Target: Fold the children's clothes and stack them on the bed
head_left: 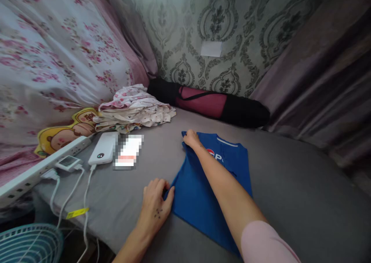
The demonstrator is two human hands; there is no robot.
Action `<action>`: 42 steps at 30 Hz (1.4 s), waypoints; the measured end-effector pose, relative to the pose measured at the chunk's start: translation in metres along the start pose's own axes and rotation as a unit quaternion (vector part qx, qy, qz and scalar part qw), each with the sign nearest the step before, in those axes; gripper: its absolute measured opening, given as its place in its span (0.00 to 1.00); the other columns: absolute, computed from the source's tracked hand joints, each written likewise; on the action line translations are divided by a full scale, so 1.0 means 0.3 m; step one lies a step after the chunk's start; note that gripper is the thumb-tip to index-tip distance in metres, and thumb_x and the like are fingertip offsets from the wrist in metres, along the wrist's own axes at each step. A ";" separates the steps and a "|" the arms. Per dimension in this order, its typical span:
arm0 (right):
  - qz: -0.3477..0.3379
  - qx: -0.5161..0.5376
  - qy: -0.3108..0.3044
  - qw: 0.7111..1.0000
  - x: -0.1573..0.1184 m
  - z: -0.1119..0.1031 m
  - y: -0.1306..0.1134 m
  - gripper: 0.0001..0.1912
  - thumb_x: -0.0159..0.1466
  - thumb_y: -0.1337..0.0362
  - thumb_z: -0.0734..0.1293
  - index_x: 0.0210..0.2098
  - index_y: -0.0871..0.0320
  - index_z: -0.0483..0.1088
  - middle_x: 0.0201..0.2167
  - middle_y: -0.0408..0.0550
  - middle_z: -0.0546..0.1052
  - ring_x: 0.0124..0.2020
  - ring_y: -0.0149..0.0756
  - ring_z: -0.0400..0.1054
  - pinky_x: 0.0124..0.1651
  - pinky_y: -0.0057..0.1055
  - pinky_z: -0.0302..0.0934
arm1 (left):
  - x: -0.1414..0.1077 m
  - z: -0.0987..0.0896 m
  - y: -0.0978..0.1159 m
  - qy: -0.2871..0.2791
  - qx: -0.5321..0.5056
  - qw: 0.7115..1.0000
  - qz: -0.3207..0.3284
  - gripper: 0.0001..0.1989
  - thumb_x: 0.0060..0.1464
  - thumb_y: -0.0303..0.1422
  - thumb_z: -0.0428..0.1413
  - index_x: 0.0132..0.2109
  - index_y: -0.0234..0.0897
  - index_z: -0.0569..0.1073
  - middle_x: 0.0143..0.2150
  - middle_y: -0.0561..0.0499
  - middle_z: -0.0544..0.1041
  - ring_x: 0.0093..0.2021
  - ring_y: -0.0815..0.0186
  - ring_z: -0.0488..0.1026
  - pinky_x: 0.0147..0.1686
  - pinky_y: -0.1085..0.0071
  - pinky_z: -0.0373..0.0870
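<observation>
A blue T-shirt with a round logo and white letters lies partly folded on the grey sheet, its collar toward the wall. My right hand reaches across it and pinches the far left corner of the cloth. Nearer to me, my left hand is closed on the shirt's left edge, thumb against the fabric. The stretch of edge between both hands is slightly raised. My right forearm hides part of the lettering.
Folded patterned cloths lie behind, beside a long black and red bag. At left are a power strip, a white power bank, cables, a blurred-out rectangle and a blue fan.
</observation>
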State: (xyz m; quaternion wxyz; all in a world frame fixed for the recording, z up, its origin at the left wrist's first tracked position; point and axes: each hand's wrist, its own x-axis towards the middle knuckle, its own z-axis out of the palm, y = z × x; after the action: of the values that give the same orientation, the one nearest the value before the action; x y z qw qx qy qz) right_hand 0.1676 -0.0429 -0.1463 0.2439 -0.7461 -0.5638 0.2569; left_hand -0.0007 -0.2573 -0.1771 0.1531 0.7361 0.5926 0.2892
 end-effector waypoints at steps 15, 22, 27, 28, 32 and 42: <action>0.090 0.471 0.084 0.874 -0.065 -0.283 0.234 0.05 0.63 0.70 0.64 0.32 0.58 0.70 0.21 0.40 0.75 0.25 0.30 0.72 0.35 0.28 0.69 | -0.040 0.011 0.176 -0.009 -0.114 0.981 0.159 0.11 0.61 0.28 0.48 0.50 0.41 0.64 0.38 0.50 0.72 0.36 0.65 0.70 0.37 0.70 0.68; 0.156 0.442 0.123 0.875 -0.135 -0.306 0.388 0.09 0.62 0.70 0.63 0.25 0.57 0.67 0.14 0.37 0.68 0.19 0.30 0.65 0.29 0.27 0.66 | -0.057 0.070 0.177 -0.113 -0.032 0.959 0.258 0.31 0.39 0.18 0.48 0.53 0.38 0.65 0.45 0.45 0.71 0.42 0.57 0.66 0.41 0.61 0.66; 0.146 0.370 0.110 0.911 -0.156 -0.303 0.420 0.06 0.60 0.62 0.67 0.32 0.58 0.71 0.19 0.40 0.71 0.22 0.32 0.68 0.30 0.30 0.67 | -0.058 0.077 0.162 -0.114 0.014 0.960 0.256 0.31 0.35 0.19 0.48 0.51 0.38 0.69 0.52 0.44 0.72 0.47 0.54 0.66 0.43 0.57 0.65; 0.134 0.353 0.109 0.920 -0.161 -0.304 0.418 0.07 0.58 0.63 0.70 0.36 0.58 0.72 0.22 0.41 0.74 0.26 0.33 0.70 0.34 0.31 0.67 | -0.057 0.081 0.156 -0.111 0.014 0.959 0.261 0.31 0.36 0.19 0.48 0.51 0.38 0.70 0.52 0.45 0.72 0.49 0.54 0.66 0.44 0.57 0.64; 0.003 0.150 0.153 0.977 -0.195 -0.314 0.398 0.27 0.57 0.71 0.67 0.56 0.55 0.66 0.43 0.48 0.77 0.46 0.38 0.71 0.52 0.35 0.63 | -0.056 0.102 0.129 -0.074 0.010 0.953 0.294 0.26 0.45 0.19 0.48 0.52 0.38 0.70 0.55 0.46 0.73 0.54 0.55 0.64 0.49 0.57 0.62; 0.037 -0.230 0.173 0.957 -0.248 -0.368 0.345 0.17 0.68 0.68 0.55 0.51 0.58 0.70 0.49 0.58 0.73 0.47 0.46 0.71 0.48 0.39 0.62 | -0.071 0.109 0.123 -0.098 0.027 0.954 0.283 0.34 0.37 0.19 0.47 0.56 0.40 0.69 0.59 0.46 0.71 0.59 0.54 0.64 0.54 0.53 0.58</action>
State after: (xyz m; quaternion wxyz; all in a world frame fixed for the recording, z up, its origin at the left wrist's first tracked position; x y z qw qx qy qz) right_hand 0.2971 -0.1486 -0.1234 0.1498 -0.8355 -0.5287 -0.0044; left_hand 0.0453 -0.2831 -0.1869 0.1024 0.9021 0.3499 0.2307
